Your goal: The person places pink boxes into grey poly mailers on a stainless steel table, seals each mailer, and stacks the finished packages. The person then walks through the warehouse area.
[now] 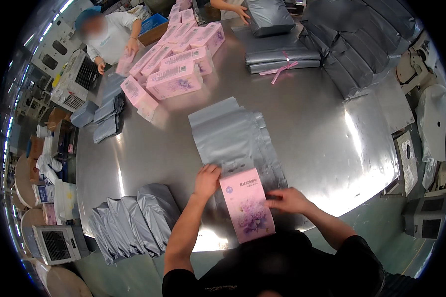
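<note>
Right in front of me a pink pack with a purple flower print [248,205] lies lengthwise at the table's near edge, close against my body. Its far end meets a stack of flat grey plastic mailing bags [228,131]. My left hand [208,179] is at the pack's far left corner, fingers curled over the near edge of the top bag. On the pack's other side, my right hand [287,200] touches the pack with its fingertips, thumb and fingers apart. Whether the pack's far end is inside the bag's mouth, I cannot tell.
Filled grey bags [136,222] stand in a row at the near left. More pink packs [176,81] are piled at the far side, where a co-worker [111,37] handles one. Tied grey bags [282,62] and a big heap of filled bags [357,54] occupy the far right.
</note>
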A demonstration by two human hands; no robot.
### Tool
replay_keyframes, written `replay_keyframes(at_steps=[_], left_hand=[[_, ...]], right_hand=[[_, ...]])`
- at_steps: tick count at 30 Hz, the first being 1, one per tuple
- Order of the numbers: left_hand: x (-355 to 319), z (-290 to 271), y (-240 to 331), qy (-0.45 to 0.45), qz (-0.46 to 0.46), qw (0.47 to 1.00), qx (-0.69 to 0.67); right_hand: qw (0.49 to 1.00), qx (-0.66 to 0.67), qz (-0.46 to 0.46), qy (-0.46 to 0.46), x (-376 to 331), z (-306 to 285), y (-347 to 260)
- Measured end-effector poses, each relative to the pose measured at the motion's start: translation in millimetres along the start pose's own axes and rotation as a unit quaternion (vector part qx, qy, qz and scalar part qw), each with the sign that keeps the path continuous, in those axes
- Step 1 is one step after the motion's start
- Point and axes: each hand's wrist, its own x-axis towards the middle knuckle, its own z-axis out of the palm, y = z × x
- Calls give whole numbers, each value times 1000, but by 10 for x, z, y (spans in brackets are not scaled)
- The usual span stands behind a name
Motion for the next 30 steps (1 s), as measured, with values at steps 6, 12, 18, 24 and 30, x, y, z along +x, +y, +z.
replay_keyframes(at_steps=[6, 12, 18, 24, 30], left_hand=[[282, -223, 166, 23, -102, 978, -181], [-49, -394, 421, 167, 6, 984, -70], [-536, -390, 796, 201, 6, 978, -48], [-474, 143, 744, 103, -317, 921, -201], [-917, 121, 912, 77, -313, 885, -335]], right_hand=[[774, -343, -341, 409, 1087, -389, -28], [752, -319, -394, 422, 1208, -258, 85], [728, -277, -426, 460, 912, 86, 247], [808, -283, -342, 386, 1118, 217, 329], [879, -133, -322, 326, 793, 347, 539]])
